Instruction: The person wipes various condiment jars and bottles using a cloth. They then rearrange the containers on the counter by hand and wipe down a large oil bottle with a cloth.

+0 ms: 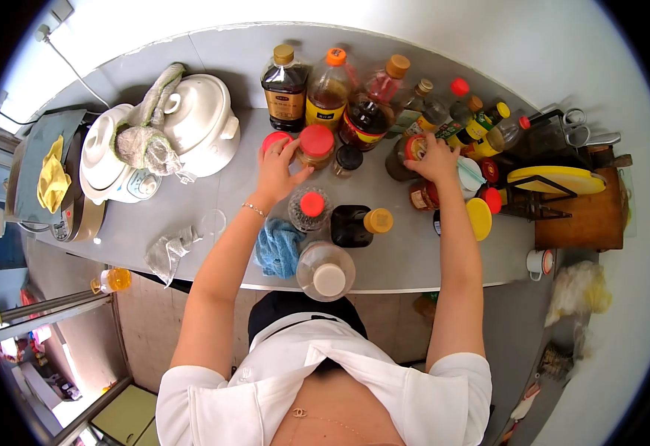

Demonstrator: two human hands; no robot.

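Note:
My left hand [276, 172] is among the red-lidded jars, thumb apart from the fingers. Its fingertips are at a small red lid [273, 140], just left of a jar with a red lid [316, 141]; whether they press on it I cannot tell. My right hand [436, 160] closes over the top of a dark glass jar [398, 160] with a red and yellow lid. Near my hands stand a small black-capped jar [347, 160], a red-capped clear jar [309, 208], a dark yellow-capped bottle [352, 226] and a large clear container [326, 271] with a pale cap.
Tall sauce bottles [286, 89] line the wall. On the left are white lidded pots [202, 123] and a blue cloth [278, 247] by my forearm. A crumpled plastic bag [170, 254] lies near the counter edge. To the right are a yellow lid [479, 218] and a wooden board [581, 215].

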